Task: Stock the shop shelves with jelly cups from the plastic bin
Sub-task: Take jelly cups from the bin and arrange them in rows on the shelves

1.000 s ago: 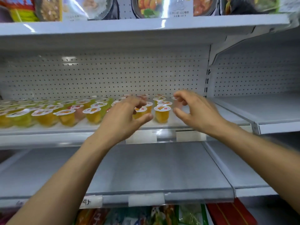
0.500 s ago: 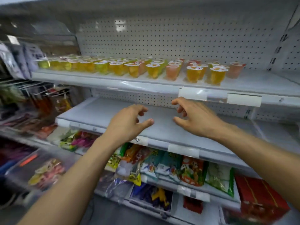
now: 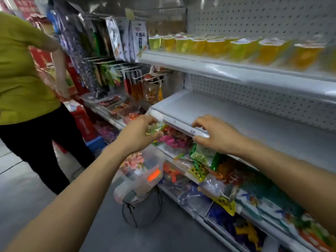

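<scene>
At the far left, another person in a yellow-green top and black trousers [image 3: 23,73] is standing in the aisle, partly cut off by the frame. Just right of them, packets of snacks [image 3: 118,39] are hanging from wire hooks at the end of the shelving. The wearer's bare left arm is reaching in from the bottom left, and the left hand [image 3: 140,133] is hovering in the air with its fingers loosely curled and thumb out, holding nothing. Directly below that hand, a clear plastic bin [image 3: 145,170] is sitting on a black wire stand [image 3: 141,213] on the floor; its contents are showing only as blurred pink and orange patches. To the right, the right hand [image 3: 216,135] is hanging at the same height, fingers relaxed and slightly bent, also holding nothing, just in front of the front edge of a bare white middle shelf [image 3: 263,128]; whether it is touching that edge cannot be told. Under the middle shelf, bright snack bags [image 3: 209,166] are crowding the lower shelf. Above both hands and well apart from them, a row of yellow and orange jelly cups [image 3: 236,50] is standing upright along the upper shelf [image 3: 218,68], running off toward the right edge, motion-blurred.
</scene>
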Motion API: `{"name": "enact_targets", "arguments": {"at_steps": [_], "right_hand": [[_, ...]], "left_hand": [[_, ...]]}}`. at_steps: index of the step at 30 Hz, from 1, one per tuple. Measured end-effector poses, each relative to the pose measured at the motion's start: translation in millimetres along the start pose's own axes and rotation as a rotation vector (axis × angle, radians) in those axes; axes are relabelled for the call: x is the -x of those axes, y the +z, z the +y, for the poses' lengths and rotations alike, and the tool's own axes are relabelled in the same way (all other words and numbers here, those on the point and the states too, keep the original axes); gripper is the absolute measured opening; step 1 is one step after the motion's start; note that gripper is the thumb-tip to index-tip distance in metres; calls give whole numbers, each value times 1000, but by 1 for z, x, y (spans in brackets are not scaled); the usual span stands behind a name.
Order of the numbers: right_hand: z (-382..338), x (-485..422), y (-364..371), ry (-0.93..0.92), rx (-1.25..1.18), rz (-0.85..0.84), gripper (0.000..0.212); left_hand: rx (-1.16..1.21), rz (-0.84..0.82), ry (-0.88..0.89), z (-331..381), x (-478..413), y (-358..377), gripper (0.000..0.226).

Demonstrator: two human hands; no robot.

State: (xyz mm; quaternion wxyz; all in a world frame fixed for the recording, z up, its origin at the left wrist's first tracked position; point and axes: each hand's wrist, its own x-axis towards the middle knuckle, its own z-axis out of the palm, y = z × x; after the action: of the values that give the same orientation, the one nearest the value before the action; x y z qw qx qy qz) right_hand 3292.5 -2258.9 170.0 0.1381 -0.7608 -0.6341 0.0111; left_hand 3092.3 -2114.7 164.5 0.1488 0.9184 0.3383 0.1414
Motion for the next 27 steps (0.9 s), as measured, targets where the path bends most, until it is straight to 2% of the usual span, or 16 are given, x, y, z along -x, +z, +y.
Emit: {"name": "enact_targets", "arguments": {"at_steps": [7, 11, 13, 19, 25, 27], "right_hand": [[-51, -139, 98, -57, -99, -197, 29], [-57, -190, 155, -37, -160, -325, 39], [-54, -212, 186, -32, -171, -427, 40], [-38, -276, 286, -35, -139, -637, 40], [-9, -326, 413, 7, -120, -855, 48], [0, -333, 453, 13, -95, -899, 49]], "left_hand": [[97, -138, -206, -153, -36, 13, 49], [156, -238, -298, -209, -54, 42, 40], [213, -272, -337, -234, -65, 61, 42], [325, -395, -479, -305, -104, 138, 33], [407, -460, -623, -351, -146, 238, 20], [423, -519, -700, -364, -157, 278, 26]]}}
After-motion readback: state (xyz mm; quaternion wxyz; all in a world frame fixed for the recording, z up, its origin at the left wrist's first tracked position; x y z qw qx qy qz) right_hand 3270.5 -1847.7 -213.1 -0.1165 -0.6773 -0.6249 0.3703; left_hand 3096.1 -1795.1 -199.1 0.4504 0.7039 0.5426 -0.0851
